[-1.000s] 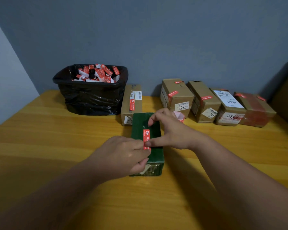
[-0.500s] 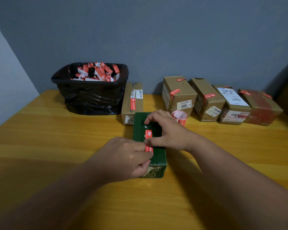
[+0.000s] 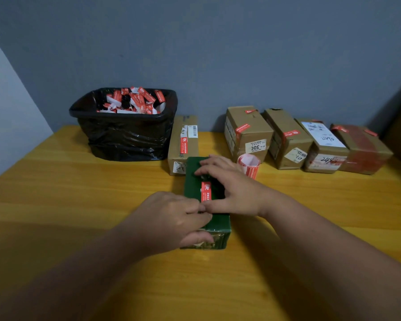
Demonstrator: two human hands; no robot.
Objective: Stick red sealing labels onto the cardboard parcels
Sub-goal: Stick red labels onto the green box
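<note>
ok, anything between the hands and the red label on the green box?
Nothing visible. The red label already lies on top of the green box. The right hand rests on the box with its thumb at the label's near end, and the left hand meets it there; its fingertips hide that end.

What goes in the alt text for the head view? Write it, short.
Two hands press a red label onto a green box on a wooden table: left hand at the near end, right hand spread on top. Behind stand labelled cardboard parcels, a label roll and a black bin.
</note>
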